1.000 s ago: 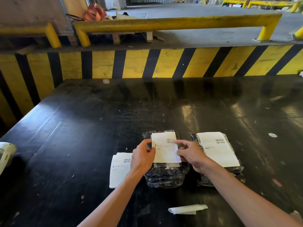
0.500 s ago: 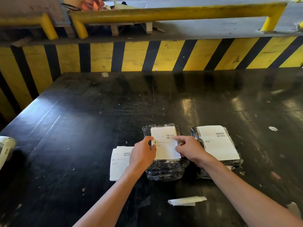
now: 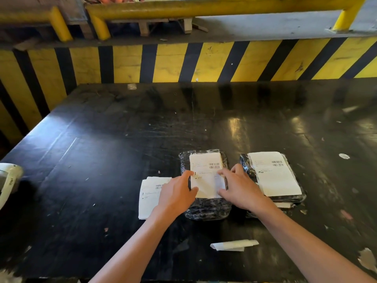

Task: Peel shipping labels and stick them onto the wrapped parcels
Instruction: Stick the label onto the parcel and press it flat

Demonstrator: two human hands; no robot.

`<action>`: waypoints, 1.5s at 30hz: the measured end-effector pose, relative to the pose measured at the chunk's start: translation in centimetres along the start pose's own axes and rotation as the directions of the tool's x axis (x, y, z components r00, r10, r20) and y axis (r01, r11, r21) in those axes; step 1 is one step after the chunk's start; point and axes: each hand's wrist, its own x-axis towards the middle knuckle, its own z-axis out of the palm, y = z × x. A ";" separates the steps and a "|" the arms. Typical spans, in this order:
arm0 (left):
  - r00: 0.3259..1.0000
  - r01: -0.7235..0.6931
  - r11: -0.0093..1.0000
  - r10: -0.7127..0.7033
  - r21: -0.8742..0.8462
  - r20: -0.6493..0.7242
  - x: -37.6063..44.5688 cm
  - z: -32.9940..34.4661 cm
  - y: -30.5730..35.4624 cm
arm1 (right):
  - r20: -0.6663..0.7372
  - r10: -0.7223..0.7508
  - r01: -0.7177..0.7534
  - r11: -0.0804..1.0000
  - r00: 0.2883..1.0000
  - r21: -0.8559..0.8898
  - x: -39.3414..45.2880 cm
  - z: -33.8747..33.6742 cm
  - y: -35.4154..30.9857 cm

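Note:
Two parcels wrapped in dark shiny plastic lie on the black table. The middle parcel [image 3: 206, 209] carries a white shipping label [image 3: 205, 174] with barcodes. My left hand [image 3: 175, 195] rests on the label's left edge with thumb and forefinger spread. My right hand [image 3: 238, 188] presses flat on its right edge. The right parcel [image 3: 289, 199] has a label [image 3: 273, 174] stuck flat on top. A small stack of loose labels [image 3: 149, 197] lies left of the middle parcel, partly under my left wrist.
A curled strip of white backing paper [image 3: 234, 245] lies near the table's front edge. A white device [image 3: 8, 180] pokes in at the left edge. A yellow and black striped barrier [image 3: 183, 62] with yellow rails stands behind the table [image 3: 102, 150].
Both hands have slid down the label from its upper part toward its lower half, flattening it on the middle parcel. The view has tilted downward.

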 end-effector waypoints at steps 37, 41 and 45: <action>0.989 -0.144 0.984 0.146 0.108 -0.011 4.1 3.8 -0.4 | 0.041 -0.710 0.698 0.677 0.703 -0.234 -3.6 3.1 8.6; 0.984 -0.176 0.974 0.176 0.146 0.014 4.6 2.7 -0.5 | -0.283 -0.692 0.713 0.700 0.664 -0.040 -3.4 2.3 8.0; 0.973 -0.228 0.956 0.227 0.187 0.028 5.2 1.9 -0.5 | -0.308 -0.505 0.540 0.841 0.806 0.035 -0.8 1.9 6.0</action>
